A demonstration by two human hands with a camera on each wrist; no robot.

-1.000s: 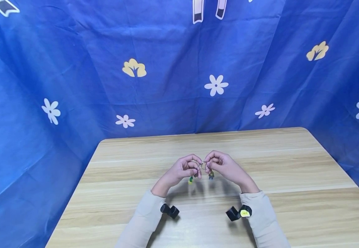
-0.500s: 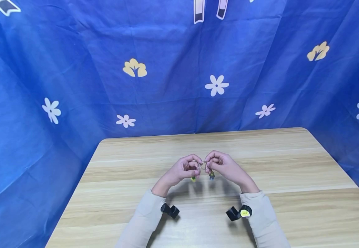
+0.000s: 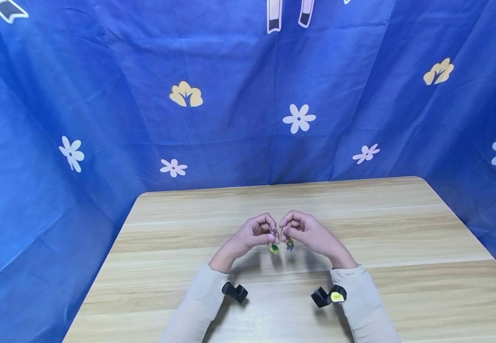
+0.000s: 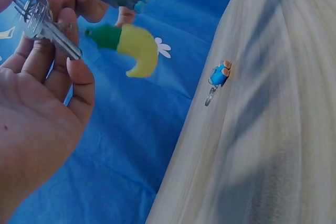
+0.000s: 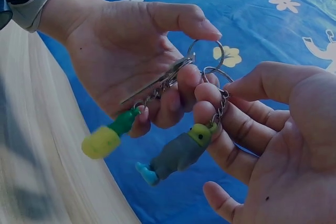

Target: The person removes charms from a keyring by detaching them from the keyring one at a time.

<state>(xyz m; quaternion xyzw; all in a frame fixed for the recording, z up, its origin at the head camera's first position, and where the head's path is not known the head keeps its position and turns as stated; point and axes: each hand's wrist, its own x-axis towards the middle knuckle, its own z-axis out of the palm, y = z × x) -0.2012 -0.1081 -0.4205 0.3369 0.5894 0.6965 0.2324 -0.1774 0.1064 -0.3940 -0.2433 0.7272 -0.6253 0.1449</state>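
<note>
Close together above the table, both hands work on linked metal rings. My left hand (image 3: 248, 234) pinches a key ring (image 5: 222, 55) between thumb and fingers; metal keys (image 4: 38, 18) lie across its fingers. From this side a curved yellow charm with a green top (image 4: 138, 51) dangles on a short chain. My right hand (image 3: 312, 232) pinches a second ring (image 5: 216, 70), which crosses the first in the right wrist view. Below it hangs a grey figure charm (image 5: 181, 153) with a yellow-green head and blue feet. Whether the rings are fully threaded is hard to tell.
A small blue charm with orange feet (image 4: 219, 74) and its own ring lies on the wooden table (image 3: 179, 295), seen in the left wrist view. A blue patterned cloth (image 3: 239, 143) hangs behind the table. Black cameras (image 3: 240, 292) sit on both wrists.
The yellow-green charm has swung right, nearer the grey one. My right hand has shifted slightly left and down, so the ring between the hands shows less openly. The left hand barely moves.
</note>
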